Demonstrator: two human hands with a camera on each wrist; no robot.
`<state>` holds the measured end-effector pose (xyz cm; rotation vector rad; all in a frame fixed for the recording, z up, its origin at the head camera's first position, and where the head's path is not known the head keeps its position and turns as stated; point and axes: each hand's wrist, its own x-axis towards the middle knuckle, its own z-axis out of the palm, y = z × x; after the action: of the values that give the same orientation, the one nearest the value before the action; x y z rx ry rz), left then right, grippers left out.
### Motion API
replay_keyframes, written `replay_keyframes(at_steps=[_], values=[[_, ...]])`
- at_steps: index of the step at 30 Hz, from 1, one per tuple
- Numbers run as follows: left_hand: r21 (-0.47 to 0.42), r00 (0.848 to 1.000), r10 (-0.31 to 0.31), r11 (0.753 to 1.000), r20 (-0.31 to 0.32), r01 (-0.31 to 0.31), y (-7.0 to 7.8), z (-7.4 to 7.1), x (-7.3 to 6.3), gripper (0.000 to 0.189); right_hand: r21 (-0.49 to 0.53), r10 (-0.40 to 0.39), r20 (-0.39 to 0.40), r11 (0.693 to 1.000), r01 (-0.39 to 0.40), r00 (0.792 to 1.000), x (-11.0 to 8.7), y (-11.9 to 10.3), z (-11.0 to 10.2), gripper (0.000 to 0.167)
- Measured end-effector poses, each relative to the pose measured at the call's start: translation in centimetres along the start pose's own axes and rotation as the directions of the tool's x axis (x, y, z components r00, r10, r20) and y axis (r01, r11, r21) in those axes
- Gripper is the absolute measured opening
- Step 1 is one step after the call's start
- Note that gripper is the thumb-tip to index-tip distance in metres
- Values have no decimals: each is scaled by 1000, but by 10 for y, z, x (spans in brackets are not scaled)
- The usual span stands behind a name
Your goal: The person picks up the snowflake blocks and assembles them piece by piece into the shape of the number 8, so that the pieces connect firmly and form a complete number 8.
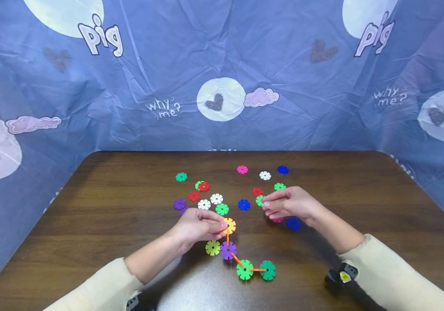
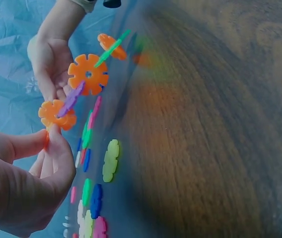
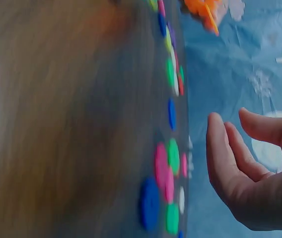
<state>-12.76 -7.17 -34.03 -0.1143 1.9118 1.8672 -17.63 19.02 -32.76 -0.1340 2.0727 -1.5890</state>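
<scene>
In the head view, my left hand (image 1: 196, 226) pinches an orange notched disc (image 1: 230, 226) between thumb and fingers. This disc is the upper end of a chain of interlocked snowflake discs, with a purple disc (image 1: 228, 250), a green disc (image 1: 244, 270) and a teal disc (image 1: 267, 270) joined by orange ones seen edge-on. The left wrist view shows the chain held up off the table, with a large orange disc (image 2: 88, 74) along it. My right hand (image 1: 293, 205) hovers over loose discs at the right, nothing between its parted thumb and fingers (image 3: 220, 148).
Loose discs lie scattered on the brown wooden table (image 1: 101, 224): white (image 1: 216, 198), red (image 1: 194, 196), blue (image 1: 244, 204) and several others. A lime disc (image 1: 212, 247) lies beside the chain. Behind the table hangs a blue printed cloth (image 1: 128, 95).
</scene>
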Motion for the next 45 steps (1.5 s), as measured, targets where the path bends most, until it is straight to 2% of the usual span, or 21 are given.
replay_keyframes(at_steps=[4, 6, 9, 12, 13, 15, 17, 24, 28, 33, 39, 45], values=[[7, 1000, 9, 1000, -1, -9, -1, 0, 0, 25, -139, -37, -82, 990, 25, 996, -5, 6, -19, 42], [9, 1000, 11, 1000, -6, -11, -1, 0, 1, 25, -252, -47, -124, 968, 15, 991, -7, 10, -25, 39], [13, 1000, 19, 1000, -22, -19, -2, 1, 1, 24, -444, -60, -184, 896, -29, 981, -11, 17, -31, 34], [21, 999, 22, 1000, -37, -21, -2, 1, 2, 23, -592, -67, -199, 803, -65, 978, -13, 23, -33, 32], [24, 999, 23, 999, -40, -22, -3, 1, 3, 23, -621, -67, -198, 781, -72, 978, -14, 25, -33, 32], [25, 999, 24, 999, -41, -23, -3, 0, 4, 23, -654, -67, -188, 752, -74, 980, -15, 26, -32, 31], [24, 999, 23, 999, -42, -22, -3, 0, 4, 22, -668, -68, -182, 741, -73, 981, -16, 27, -31, 29], [31, 998, 26, 999, -56, -25, -3, 0, 4, 21, -669, -76, -185, 740, -69, 980, -15, 25, -30, 27], [32, 998, 29, 999, -61, -27, -4, 0, 3, 21, -616, -84, -166, 787, -36, 983, -13, 22, -27, 24], [20, 998, 34, 999, -61, -33, -5, -1, 3, 22, -520, -83, -126, 854, 6, 989, -9, 17, -13, 18], [14, 998, 29, 1000, -60, -28, -5, -1, 2, 23, -431, -131, -18, 896, 111, 991, -2, 9, 10, 13], [17, 999, 20, 1000, -48, -19, -6, 0, 3, 23, -343, -168, 24, 924, 166, 986, 8, 3, 27, 13]])
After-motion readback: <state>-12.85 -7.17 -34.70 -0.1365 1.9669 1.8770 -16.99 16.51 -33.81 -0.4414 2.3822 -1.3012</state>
